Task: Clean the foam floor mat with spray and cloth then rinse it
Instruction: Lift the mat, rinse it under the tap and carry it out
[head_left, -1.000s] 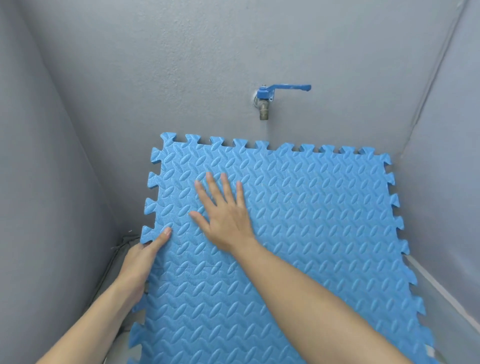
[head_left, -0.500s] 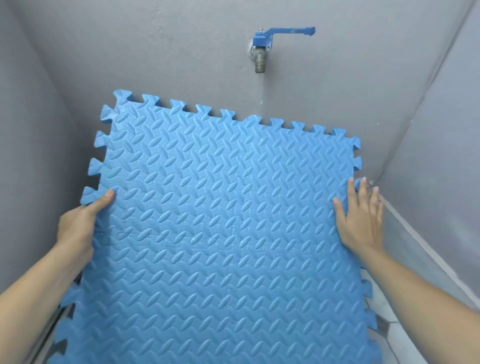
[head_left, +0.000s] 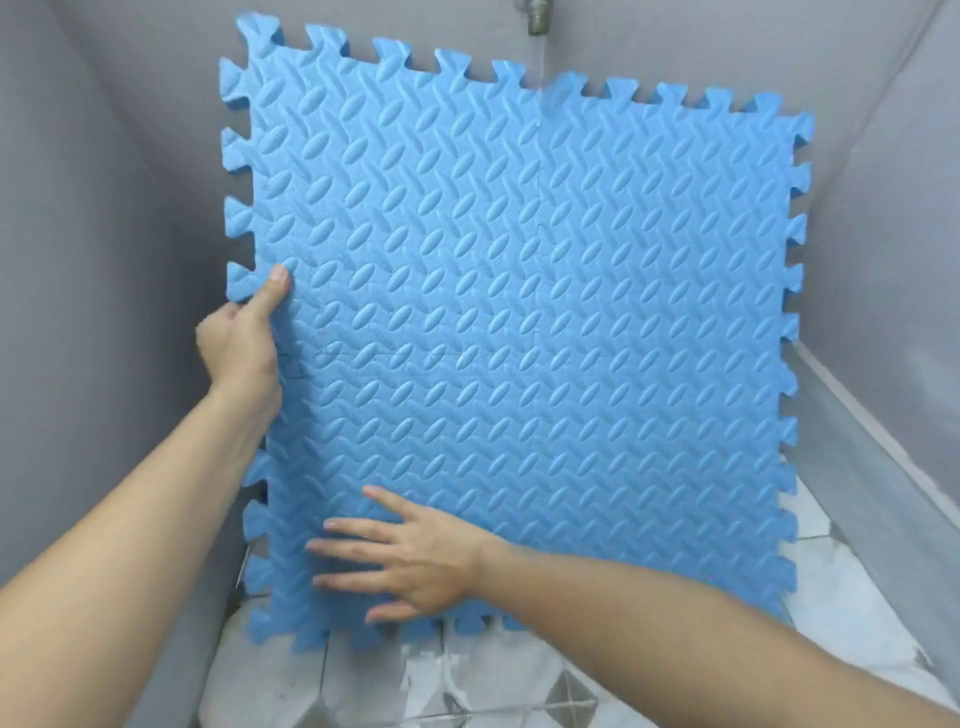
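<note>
Half a second back the right hand lay at the mat's right edge; now it has crossed to the lower left part of the sheet, and the mat itself stands higher and more upright in view, its bottom edge clear to see above the floor.

That right hand lies flat on the textured face, fingers straight and spread, pointing toward nine o'clock, with the forearm reaching in from four o'clock. The left hand grips the mat's left edge at about nine o'clock of the sheet: the thumb presses on the front face just beside one of the interlocking tabs, while the fingers are hidden behind the foam. Its forearm comes up from seven o'clock.

Between the hands stands the blue foam floor mat, tilted slightly so that its top left corner rides highest. Faint seams show where smaller tiles join. Puzzle teeth run along all four sides.

At twelve o'clock, just above the mat's top edge, the metal spout of a tap pokes into view, and a thin stream of water appears to fall from it to the top edge. Grey walls close in at nine, twelve and three o'clock. At six o'clock lies a pale tiled floor.
</note>
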